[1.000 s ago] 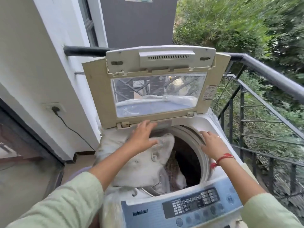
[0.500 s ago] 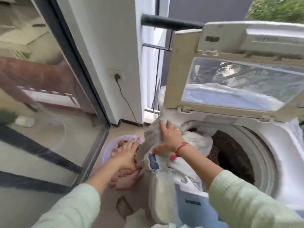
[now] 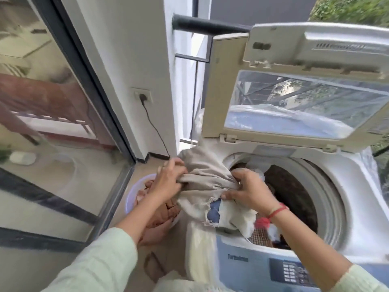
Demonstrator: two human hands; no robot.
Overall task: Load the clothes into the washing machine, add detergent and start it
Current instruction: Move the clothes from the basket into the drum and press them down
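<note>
A top-loading washing machine stands at the right with its lid raised. A beige cloth hangs over the left rim of the drum, half in and half out. My left hand grips the cloth's outer fold, just left of the machine. Closed on the same cloth, my right hand sits at the drum's edge. Dark and patterned clothes lie inside the drum. On the floor below my left arm sits a pale purple basin holding orange-brown clothes.
The control panel faces me at the bottom right. A glass sliding door fills the left side. A wall socket with a black cord is on the white wall. A dark railing runs behind the lid.
My view swung left from the drum to the basin and back a little. My left hand rose from the basin and took hold of the beige cloth; my right hand closed on it too.
</note>
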